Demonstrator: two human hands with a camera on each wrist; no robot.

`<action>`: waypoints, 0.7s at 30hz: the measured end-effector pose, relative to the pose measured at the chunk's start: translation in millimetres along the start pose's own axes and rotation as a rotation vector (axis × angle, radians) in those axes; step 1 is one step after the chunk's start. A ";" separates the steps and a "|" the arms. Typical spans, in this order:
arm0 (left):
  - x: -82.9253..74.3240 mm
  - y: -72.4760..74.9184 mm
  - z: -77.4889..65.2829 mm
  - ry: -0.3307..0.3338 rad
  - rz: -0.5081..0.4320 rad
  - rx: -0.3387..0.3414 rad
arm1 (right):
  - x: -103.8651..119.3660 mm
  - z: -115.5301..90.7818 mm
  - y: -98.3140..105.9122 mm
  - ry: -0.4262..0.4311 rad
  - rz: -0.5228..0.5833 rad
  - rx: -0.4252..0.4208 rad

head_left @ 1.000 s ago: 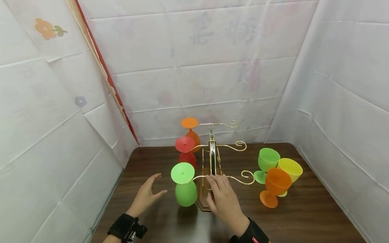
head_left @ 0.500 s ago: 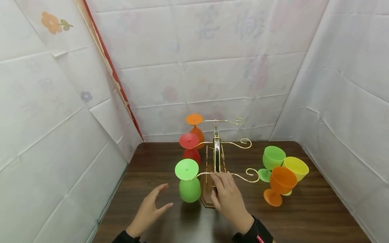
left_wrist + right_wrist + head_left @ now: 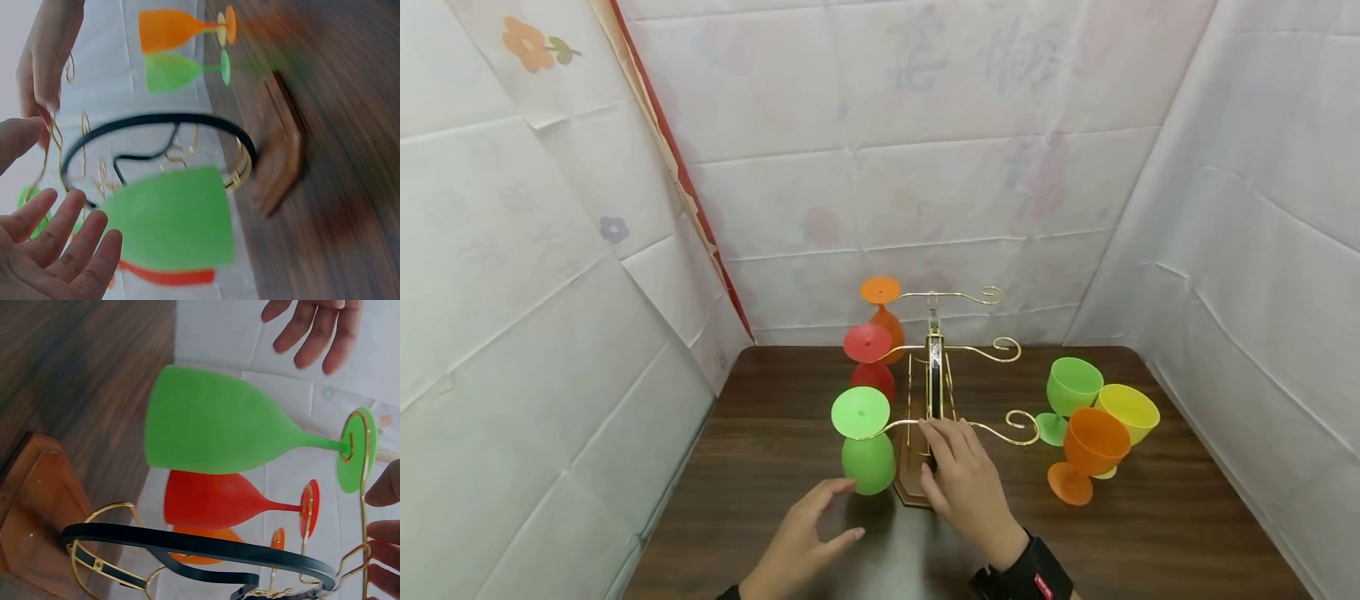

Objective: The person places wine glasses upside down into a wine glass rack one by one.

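A gold wire stemware rack (image 3: 936, 375) with a wooden base carries three upside-down goblets on its left arms. The green goblet (image 3: 868, 462) hangs nearest, then a red goblet (image 3: 872, 381), then an orange goblet (image 3: 887, 332). My left hand (image 3: 801, 537) is spread beside the green goblet's bowl, with thumb and fingers apart and nothing held. In the right wrist view, the left fingers (image 3: 315, 334) show beyond that goblet. My right hand (image 3: 967, 487) rests its fingertips on the rack's front arm near the centre post, and its thumb sits lower and apart from the fingers.
Upright on the table's right side stand a green goblet (image 3: 1074, 387), a yellow goblet (image 3: 1131, 412) and an orange goblet (image 3: 1096, 442), close together. The rack's right-hand hooks (image 3: 1022, 427) bear nothing. White sheets (image 3: 955, 192) enclose the dark wooden table (image 3: 760, 417).
My left hand has moved right and toward the table's near side, closer under the green goblet. My right hand has stayed on the rack. The head view has shifted slightly.
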State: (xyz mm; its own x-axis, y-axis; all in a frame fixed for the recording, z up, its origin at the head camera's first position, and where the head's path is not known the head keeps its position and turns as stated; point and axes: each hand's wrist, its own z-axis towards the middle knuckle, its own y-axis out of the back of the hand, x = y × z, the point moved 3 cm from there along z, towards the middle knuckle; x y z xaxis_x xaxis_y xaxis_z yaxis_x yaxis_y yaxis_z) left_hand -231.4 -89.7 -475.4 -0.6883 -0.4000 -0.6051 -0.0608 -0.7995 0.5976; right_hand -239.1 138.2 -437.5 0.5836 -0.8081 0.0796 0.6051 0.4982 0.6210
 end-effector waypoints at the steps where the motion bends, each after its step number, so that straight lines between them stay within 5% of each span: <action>1: -2.0 -3.0 2.2 -0.017 -0.017 0.014 | 0.4 0.9 0.2 -0.004 -0.004 -0.001; 8: -10.2 -23.5 17.5 -0.100 -0.061 0.139 | 3.2 4.8 0.0 -0.031 -0.024 0.019; 15: -13.5 -36.3 25.5 -0.066 -0.100 0.227 | 0.7 3.3 0.5 -0.034 0.010 0.028; 21: -12.1 -38.5 26.4 -0.082 -0.120 0.200 | -2.1 -1.4 19.0 -0.012 0.113 -0.055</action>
State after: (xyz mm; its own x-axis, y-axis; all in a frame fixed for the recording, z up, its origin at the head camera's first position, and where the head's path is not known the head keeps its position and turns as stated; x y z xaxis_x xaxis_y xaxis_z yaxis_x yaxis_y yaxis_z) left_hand -239.8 -42.2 -477.3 -0.7235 -0.2630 -0.6383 -0.2823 -0.7310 0.6212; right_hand -228.1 149.8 -427.0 0.6436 -0.7494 0.1559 0.5650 0.6025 0.5638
